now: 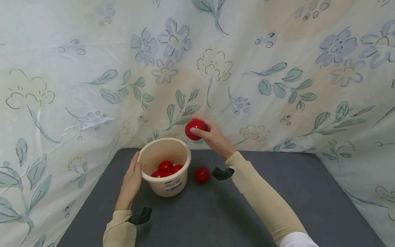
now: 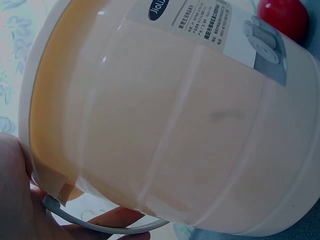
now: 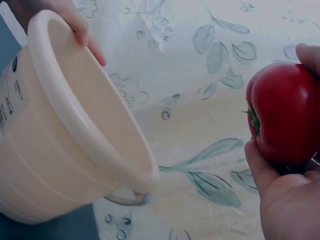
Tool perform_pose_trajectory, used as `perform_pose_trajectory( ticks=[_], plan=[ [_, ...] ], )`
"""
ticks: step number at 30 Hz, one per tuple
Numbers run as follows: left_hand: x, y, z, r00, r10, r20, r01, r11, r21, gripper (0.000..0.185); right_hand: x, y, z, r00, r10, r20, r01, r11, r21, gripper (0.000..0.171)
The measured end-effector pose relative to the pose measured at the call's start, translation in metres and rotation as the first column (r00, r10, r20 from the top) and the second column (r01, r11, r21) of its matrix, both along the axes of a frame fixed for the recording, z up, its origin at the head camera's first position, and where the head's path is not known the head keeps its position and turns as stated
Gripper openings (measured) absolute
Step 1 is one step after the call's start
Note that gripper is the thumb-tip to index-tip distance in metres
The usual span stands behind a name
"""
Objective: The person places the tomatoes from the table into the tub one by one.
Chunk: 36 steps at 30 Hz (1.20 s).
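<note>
A cream plastic bucket (image 1: 168,190) stands on the dark table, its mouth tilted toward the camera in the head view. Several red tomatoes (image 1: 165,166) lie inside it. My left hand (image 1: 131,180) grips the bucket's left rim; in the left wrist view its fingers are partly hidden behind the grey handle (image 2: 107,229). My right hand (image 1: 216,137) holds a tomato (image 1: 193,129) in the air, above and right of the rim. Between thumb and fingers, the tomato (image 3: 285,112) shows its green stem in the right wrist view. Another red tomato (image 1: 202,175) rests on the table, right of the bucket.
Behind the table (image 1: 277,192) hangs a white cloth (image 1: 234,41) printed with flowers and leaves, which also runs down both sides. A printed label (image 2: 200,22) is stuck to the bucket's wall. A black wrist mount (image 1: 223,174) sits at the right cuff.
</note>
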<state>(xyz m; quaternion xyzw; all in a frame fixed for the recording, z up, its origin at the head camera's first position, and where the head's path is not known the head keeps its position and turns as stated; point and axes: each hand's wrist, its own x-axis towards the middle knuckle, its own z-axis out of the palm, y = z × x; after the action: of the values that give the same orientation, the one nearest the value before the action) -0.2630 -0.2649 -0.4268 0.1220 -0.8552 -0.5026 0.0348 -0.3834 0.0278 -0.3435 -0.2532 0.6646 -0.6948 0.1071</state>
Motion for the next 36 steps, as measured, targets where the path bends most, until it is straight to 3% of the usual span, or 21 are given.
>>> perform_pose_trajectory(
  ticks=[8, 24, 30, 36],
  plan=[
    [0.001, -0.001, 0.000, 1.000, 0.000, 0.024, 0.000, 1.000, 0.000, 0.058, 0.006, -0.019, -0.007, 0.999, 0.030, 0.015, -0.030, 0.999, 0.025, 0.057],
    [-0.001, 0.000, -0.001, 1.000, 0.004, 0.007, -0.004, 1.000, -0.005, 0.057, 0.012, -0.041, -0.029, 0.998, 0.053, 0.021, -0.055, 0.991, 0.119, 0.056],
    [-0.001, 0.001, -0.001, 1.000, 0.006, 0.013, -0.005, 1.000, -0.008, 0.058, 0.018, -0.043, -0.043, 0.996, 0.081, 0.045, -0.087, 0.985, 0.150, 0.063],
    [0.000, 0.000, -0.001, 1.000, 0.017, 0.012, -0.017, 1.000, -0.004, 0.058, 0.019, -0.049, -0.045, 0.997, 0.071, 0.028, -0.075, 0.981, 0.178, 0.065]
  ],
)
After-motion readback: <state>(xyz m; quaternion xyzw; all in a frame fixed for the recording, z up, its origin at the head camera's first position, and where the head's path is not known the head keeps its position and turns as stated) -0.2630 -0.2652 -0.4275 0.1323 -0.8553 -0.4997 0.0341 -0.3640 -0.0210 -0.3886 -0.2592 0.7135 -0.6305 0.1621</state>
